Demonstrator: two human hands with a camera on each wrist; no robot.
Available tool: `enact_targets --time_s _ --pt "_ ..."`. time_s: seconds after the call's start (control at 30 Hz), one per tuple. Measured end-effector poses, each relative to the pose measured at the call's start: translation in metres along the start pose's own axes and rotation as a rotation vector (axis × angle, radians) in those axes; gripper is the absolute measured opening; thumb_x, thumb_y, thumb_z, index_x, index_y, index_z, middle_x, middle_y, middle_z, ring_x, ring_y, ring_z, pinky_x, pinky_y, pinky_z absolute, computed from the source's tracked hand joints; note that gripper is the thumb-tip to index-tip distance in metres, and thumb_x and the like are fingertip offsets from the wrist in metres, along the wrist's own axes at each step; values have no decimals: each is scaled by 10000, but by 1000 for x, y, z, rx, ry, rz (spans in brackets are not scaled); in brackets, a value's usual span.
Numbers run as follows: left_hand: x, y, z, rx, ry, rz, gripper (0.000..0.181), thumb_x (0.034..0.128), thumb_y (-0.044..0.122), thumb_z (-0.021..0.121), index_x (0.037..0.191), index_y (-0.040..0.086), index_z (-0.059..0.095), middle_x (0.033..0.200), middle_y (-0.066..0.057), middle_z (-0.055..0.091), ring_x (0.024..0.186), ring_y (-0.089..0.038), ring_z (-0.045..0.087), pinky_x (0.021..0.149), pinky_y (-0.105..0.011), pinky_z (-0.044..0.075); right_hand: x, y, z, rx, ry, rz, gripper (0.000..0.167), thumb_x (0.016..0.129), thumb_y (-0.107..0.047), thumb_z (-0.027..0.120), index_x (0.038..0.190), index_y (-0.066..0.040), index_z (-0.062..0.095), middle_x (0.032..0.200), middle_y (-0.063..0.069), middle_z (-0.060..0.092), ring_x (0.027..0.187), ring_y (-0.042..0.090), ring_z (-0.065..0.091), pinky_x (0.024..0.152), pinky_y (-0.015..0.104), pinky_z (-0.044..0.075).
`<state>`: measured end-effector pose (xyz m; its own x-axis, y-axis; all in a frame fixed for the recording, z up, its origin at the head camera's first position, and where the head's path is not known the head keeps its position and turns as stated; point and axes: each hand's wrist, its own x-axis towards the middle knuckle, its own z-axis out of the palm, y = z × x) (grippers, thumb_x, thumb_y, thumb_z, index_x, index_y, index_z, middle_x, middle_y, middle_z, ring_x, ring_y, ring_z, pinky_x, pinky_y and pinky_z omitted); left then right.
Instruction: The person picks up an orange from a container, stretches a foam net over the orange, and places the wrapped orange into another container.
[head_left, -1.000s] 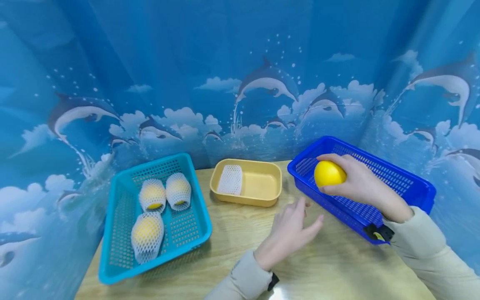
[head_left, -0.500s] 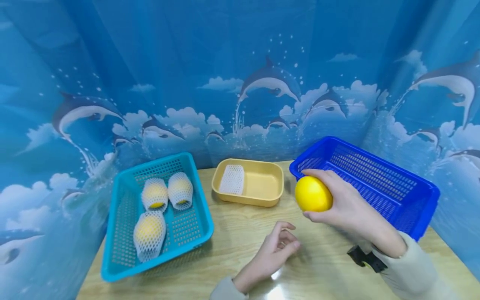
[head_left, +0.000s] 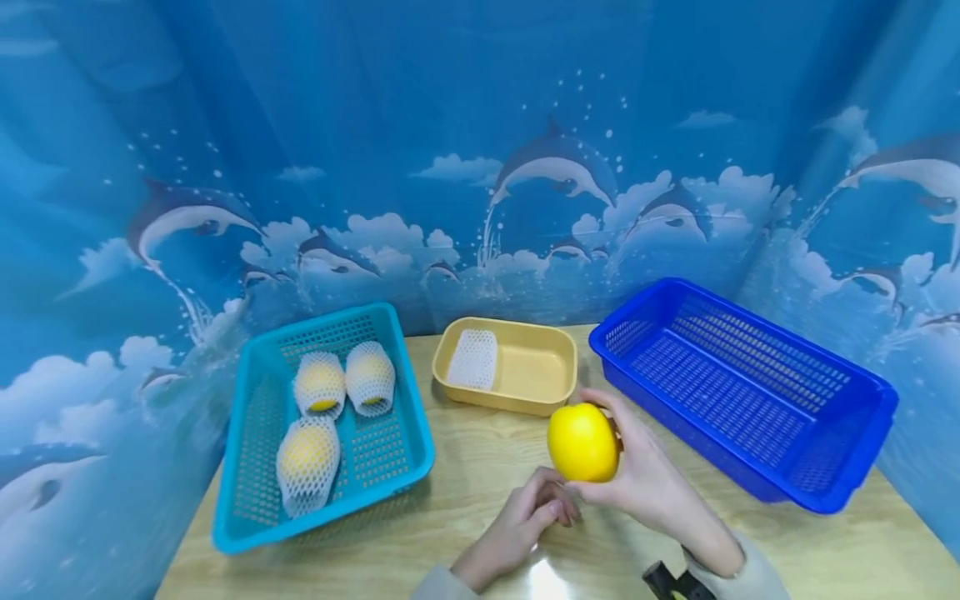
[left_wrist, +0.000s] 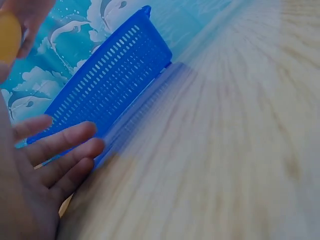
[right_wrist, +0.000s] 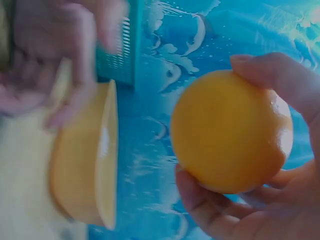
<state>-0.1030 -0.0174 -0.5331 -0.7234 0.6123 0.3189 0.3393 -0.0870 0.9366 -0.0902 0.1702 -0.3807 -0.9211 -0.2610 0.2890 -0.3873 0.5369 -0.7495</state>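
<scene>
My right hand point(head_left: 648, 479) grips a smooth, round yellow fruit point(head_left: 582, 443) above the table, thumb on one side and fingers on the other. In the right wrist view the fruit point(right_wrist: 230, 131) looks more orange, and nothing wraps it. My left hand point(head_left: 517, 523) is just below and left of the fruit, its fingers loosely bent and holding nothing. The left wrist view shows that hand point(left_wrist: 47, 167) with its fingers spread. A white foam net sleeve point(head_left: 473, 359) lies flat in the yellow tray point(head_left: 536, 335) beyond both hands.
On the left stands a teal basket point(head_left: 408, 400) with three net-wrapped yellow fruits point(head_left: 308, 457) in it. A blue basket point(head_left: 738, 467) stands at the right, and no fruit shows inside. A dolphin-print curtain point(head_left: 480, 167) hangs behind the wooden table point(head_left: 465, 467).
My right hand has carried the fruit out from over the blue basket, left and towards me. The left hand has drawn back and down, its fingers more bent; the fruit is now beside it.
</scene>
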Motion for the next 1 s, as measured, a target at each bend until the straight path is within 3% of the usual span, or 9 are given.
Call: enact_targets --time_s 0.1,0.2,0.37,0.5,0.6,0.7,0.87,1.0 --pt "0 -2 -2 1 -43 4 273 1039 187 400 1293 100 447 995 -193 660 891 -149 636 835 -303 548 -3 7 12 27 14 16 963 593 -132 941 1412 -177 436 1360 61 548 1062 222 583 816 382 525" --pt "0 -1 -4 31 -66 -5 357 1078 329 274 1332 133 430 1003 -136 667 897 -106 621 835 -286 538 -5 15 20 67 24 -6 962 579 -127 946 1399 -198 449 1374 9 538 1108 200 570 862 407 521" --pt "-2 -2 -8 133 -56 74 544 1065 429 55 1357 130 402 971 -63 667 889 -90 606 841 -263 508 -10 28 30 157 37 -37 969 573 -145 965 1395 -181 453 1375 -31 531 1166 173 556 946 415 487" --pt "-6 -3 -9 143 -29 29 606 1037 514 33 1428 148 315 1140 -62 630 1043 -101 572 978 -298 449 -15 38 40 223 61 -91 953 585 -139 966 1383 -120 446 1376 -3 519 1202 149 541 1001 290 448" --pt "-8 -3 -9 110 -5 -39 658 1010 604 90 1482 173 247 1377 -52 511 1245 -134 483 1101 -348 354 -19 46 49 275 74 -170 929 586 -75 956 1356 -57 436 1371 91 500 1236 142 516 1037 216 399" --pt "-8 -3 -7 55 28 -48 662 1004 634 228 1483 177 249 1439 -44 466 1310 -177 451 1129 -375 325 -22 54 58 316 64 -267 906 574 4 936 1318 -2 418 1353 193 464 1269 163 480 1080 226 360" --pt "-8 -1 -4 -117 67 -58 608 994 407 560 1470 178 259 1429 -67 471 1254 -217 521 1065 -362 418 -27 73 71 376 17 -358 870 556 77 902 1268 48 403 1344 223 419 1273 215 450 1097 266 349" --pt "-10 2 -3 -129 103 -125 730 903 264 729 1480 230 283 1454 -29 454 1249 -197 526 1044 -325 432 -31 87 78 386 -18 -386 848 552 81 896 1249 44 413 1335 243 415 1261 250 455 1094 288 359"
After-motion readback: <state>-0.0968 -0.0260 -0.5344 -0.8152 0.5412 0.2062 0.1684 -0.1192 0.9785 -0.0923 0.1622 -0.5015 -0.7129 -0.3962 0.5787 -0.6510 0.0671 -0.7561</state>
